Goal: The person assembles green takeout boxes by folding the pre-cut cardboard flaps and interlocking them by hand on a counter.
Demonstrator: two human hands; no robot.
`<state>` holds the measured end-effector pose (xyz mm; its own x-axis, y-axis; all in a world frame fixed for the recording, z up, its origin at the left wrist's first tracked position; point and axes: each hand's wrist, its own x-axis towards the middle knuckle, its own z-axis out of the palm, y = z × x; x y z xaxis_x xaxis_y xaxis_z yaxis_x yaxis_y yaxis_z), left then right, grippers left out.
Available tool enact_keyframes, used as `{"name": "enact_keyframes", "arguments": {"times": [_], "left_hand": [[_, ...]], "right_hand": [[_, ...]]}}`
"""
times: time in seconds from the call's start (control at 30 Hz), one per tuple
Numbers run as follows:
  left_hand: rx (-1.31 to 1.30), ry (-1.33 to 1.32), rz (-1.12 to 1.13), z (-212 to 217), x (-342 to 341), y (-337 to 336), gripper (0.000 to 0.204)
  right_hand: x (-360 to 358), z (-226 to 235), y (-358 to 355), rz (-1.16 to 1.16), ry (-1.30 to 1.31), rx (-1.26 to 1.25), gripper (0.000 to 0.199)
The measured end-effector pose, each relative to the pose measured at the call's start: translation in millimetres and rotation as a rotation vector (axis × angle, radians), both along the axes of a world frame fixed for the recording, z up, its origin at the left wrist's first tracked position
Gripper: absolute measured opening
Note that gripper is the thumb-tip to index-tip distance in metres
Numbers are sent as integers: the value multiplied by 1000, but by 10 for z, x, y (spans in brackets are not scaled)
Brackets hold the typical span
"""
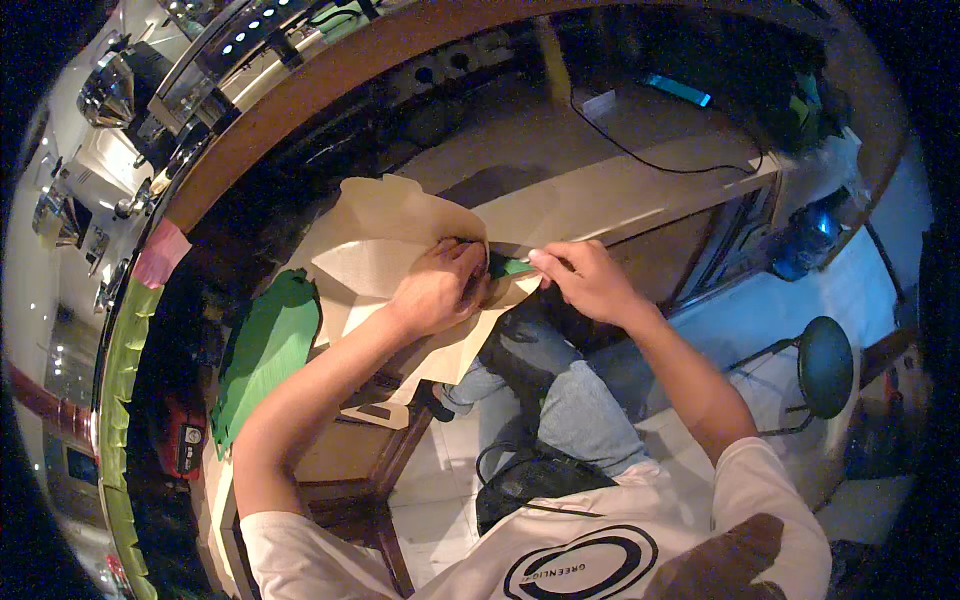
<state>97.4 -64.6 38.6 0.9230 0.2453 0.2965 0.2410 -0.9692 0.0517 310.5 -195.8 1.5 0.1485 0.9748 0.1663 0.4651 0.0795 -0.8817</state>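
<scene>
Partly over your jeans, your left hand grips a curling tan paper sheet in bent fingers while your right hand pinches a green strip at the sheet's edge.

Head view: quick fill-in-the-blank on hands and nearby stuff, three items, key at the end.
1. A narrow strip showing between the left hand and the right hand is coloured ____.
2. In the picture, the large green piece lies on the ____ side of the tan paper.
3. Of the two forearms, the one nearer to the dark stool is the ____ one.

Missing words: green; left; right.
</scene>
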Motion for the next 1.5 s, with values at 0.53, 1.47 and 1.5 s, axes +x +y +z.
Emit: {"name": "enact_keyframes", "arguments": {"times": [0.53, 1.47, 1.5], "left_hand": [[-128, 129, -28, 92, -38, -8, 23], [-1046, -786, 396, -169, -1384, 411, 43], [-987, -920, 315, -259, -1288, 427, 42]], "right_hand": [[153, -262, -37, 236, 523, -267, 31], [676, 128, 722, 258, -5, 253, 86], [729, 33, 730, 222, 52, 238, 87]]}}
